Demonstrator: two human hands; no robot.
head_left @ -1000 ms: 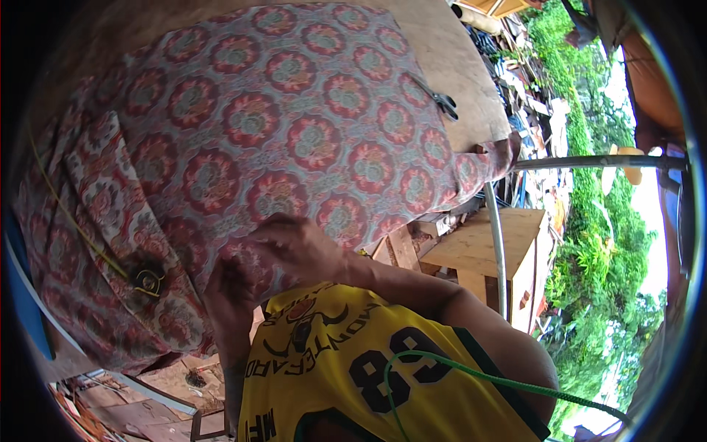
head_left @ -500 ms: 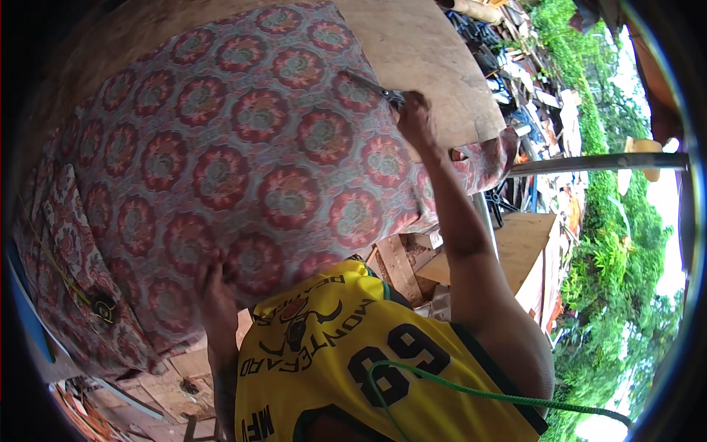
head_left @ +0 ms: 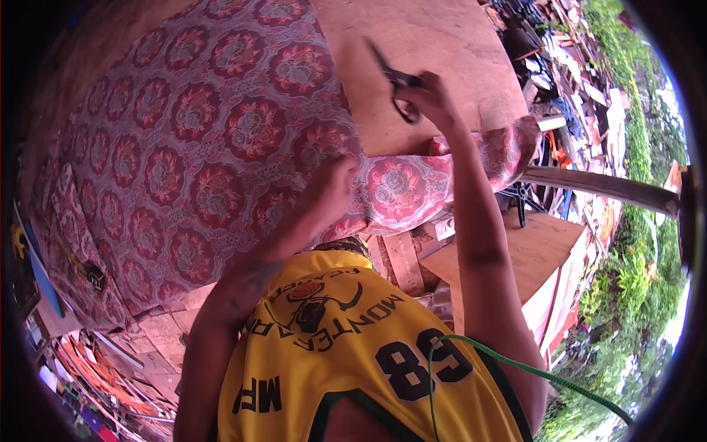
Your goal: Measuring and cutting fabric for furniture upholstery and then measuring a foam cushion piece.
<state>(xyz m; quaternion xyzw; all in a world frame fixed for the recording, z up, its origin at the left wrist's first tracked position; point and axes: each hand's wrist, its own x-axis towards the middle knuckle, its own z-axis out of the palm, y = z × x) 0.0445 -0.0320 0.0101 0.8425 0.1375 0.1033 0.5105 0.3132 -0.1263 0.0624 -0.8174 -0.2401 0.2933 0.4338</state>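
My right hand [head_left: 423,99] is closed on black scissors [head_left: 405,88], raised over bare plywood [head_left: 375,132], with the blades pointing toward the upper left. My left hand [head_left: 335,180] is at the right part of the patterned pink-and-grey fabric [head_left: 191,110], near its cut edge; its fingers look bent but are smeared, so their grip is unclear. A strip of the same fabric [head_left: 398,184] runs rightward along the near edge of the board, with a small red object [head_left: 440,146] partly hidden beside it. A tape measure [head_left: 94,276] rests on folded floral fabric [head_left: 70,199] at the left.
A wooden box [head_left: 515,250] stands below the board at right, near a horizontal pole [head_left: 604,184]. Piled scrap [head_left: 545,66] and greenery lie beyond. A green cord [head_left: 530,376] crosses my yellow jersey. More debris lies below the board at lower left.
My right hand took hold of the scissors from the fabric's edge and now lifts them over the plywood. My left hand moved up and rightward across the fabric.
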